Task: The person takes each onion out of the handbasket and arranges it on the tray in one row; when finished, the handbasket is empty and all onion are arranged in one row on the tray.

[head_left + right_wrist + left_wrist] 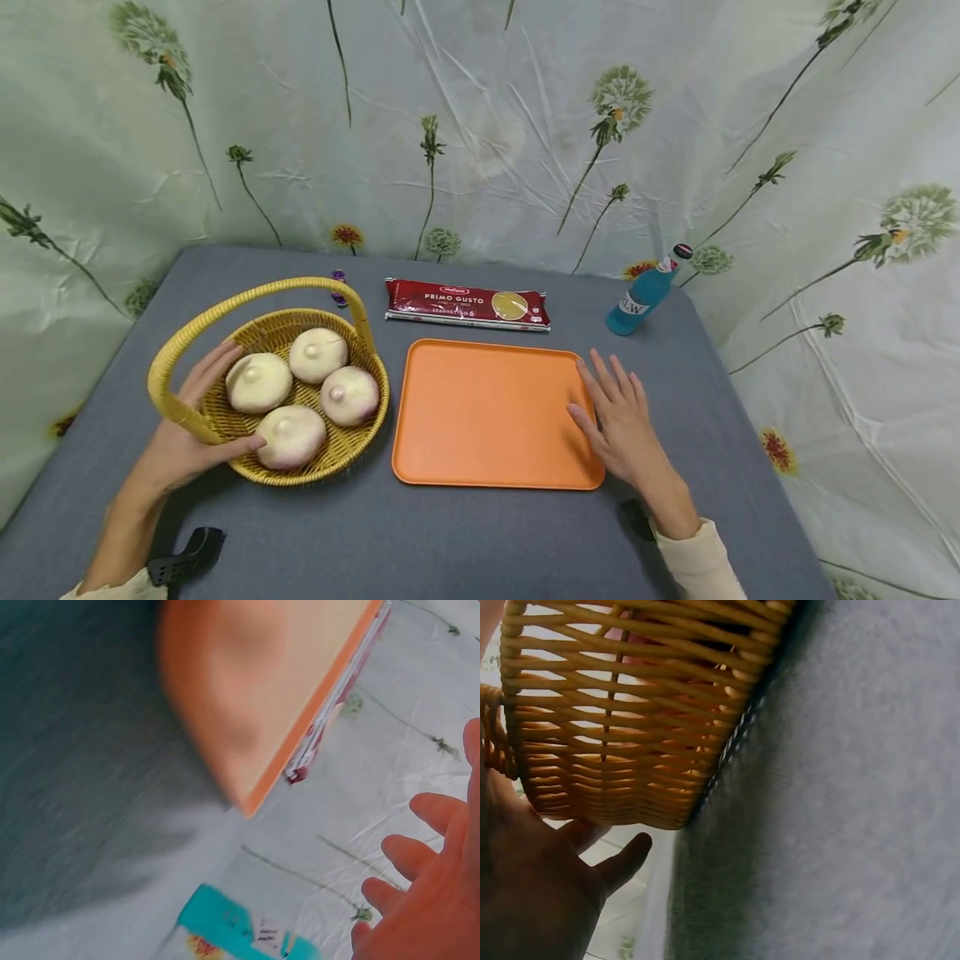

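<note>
A yellow wicker basket with a tall arched handle stands at the left of the table. Inside it lie several round white bulb-like things, each with a small nub and some with purplish sides. My left hand is spread at the basket's left side, its thumb over the near rim and straight fingers by the far-left rim. The left wrist view shows two fingers sticking out past the weave. Right of the basket lies an orange tray. Over its right edge hovers my right hand, fingers spread, holding nothing.
Behind the tray lies a red spaghetti packet. A blue bottle with a dark cap stands at the back right. A small purple object sits behind the basket handle. A flowered white cloth hangs behind the grey table.
</note>
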Tool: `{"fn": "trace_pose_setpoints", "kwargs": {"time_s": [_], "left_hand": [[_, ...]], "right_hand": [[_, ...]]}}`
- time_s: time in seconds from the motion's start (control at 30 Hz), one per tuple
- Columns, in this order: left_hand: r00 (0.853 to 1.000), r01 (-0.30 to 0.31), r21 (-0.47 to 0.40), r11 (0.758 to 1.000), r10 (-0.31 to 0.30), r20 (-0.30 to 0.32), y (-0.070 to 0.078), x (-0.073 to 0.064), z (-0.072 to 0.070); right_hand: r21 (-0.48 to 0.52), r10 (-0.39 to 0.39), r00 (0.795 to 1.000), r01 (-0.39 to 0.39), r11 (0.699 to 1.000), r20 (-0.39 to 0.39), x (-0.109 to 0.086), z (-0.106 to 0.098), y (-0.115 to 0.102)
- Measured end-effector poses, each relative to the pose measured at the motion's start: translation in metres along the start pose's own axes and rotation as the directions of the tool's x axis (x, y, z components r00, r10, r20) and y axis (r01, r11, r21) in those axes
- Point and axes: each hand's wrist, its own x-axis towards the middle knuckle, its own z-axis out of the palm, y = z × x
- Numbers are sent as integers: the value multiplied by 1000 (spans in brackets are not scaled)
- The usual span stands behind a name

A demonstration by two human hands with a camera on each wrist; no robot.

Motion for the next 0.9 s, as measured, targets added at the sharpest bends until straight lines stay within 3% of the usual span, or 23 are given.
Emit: {"fn": "trace_pose_setpoints", "kwargs": {"time_s": [0.23,0.57,0.9], "left_hand": [[1000,13,54,998,-14,19,1,-4,-2],[998,40,27,999,-41,56,-4,-6,-1],[996,62,37,997,-64,69,-7,-6,-1]], "right_hand": [[9,-29,999,29,1000,-19,12,2,-15],[22,-37,999,37,999,-1,24,0,-31],[66,-105,994,105,992,-4,30,4,-45]]}}
